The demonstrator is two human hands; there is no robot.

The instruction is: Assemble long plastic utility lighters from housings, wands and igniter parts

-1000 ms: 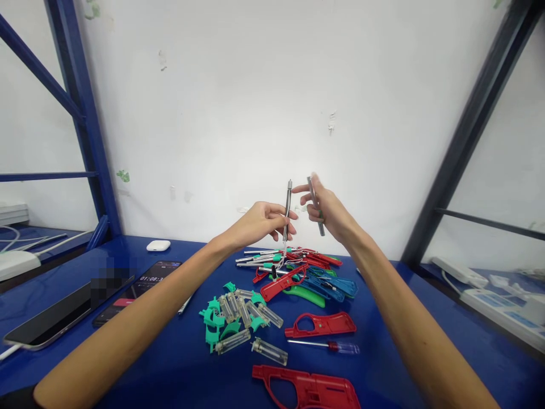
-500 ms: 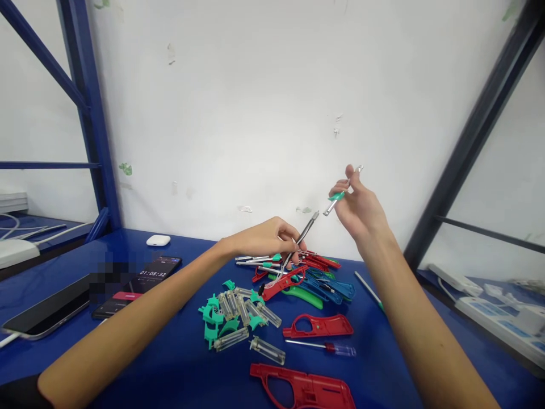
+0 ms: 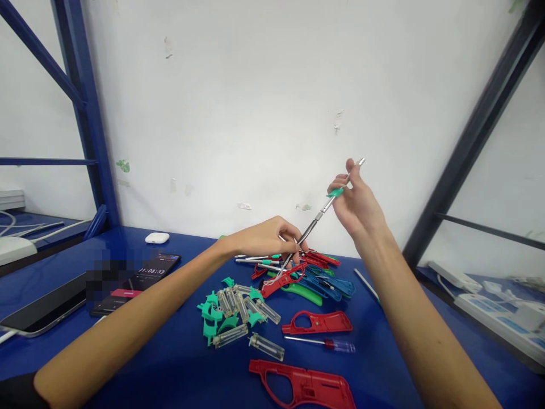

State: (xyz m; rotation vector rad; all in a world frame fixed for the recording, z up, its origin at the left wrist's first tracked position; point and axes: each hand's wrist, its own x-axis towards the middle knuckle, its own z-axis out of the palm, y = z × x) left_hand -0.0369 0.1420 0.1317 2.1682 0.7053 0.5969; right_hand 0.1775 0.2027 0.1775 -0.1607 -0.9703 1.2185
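Rod (image 3: 309, 229) left of tube (image 3: 327, 205) — screwdriver (image 3: 339, 346) between casing halves (image 3: 336, 322), cartridges (image 3: 266, 347) to their left

There are two hand-held rods (image 3: 307, 230), one screwdriver (image 3: 339, 345), two phones (image 3: 155, 270), one white case (image 3: 157, 238) and two red shells (image 3: 326, 386) lying nearest the front.

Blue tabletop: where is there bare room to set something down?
Bare: left of the nearest red shell, in front of the clear tubes; also between the screwdriver and the right forearm. Crowded: the heap of parts by the left hand, and the green clips among the tubes.
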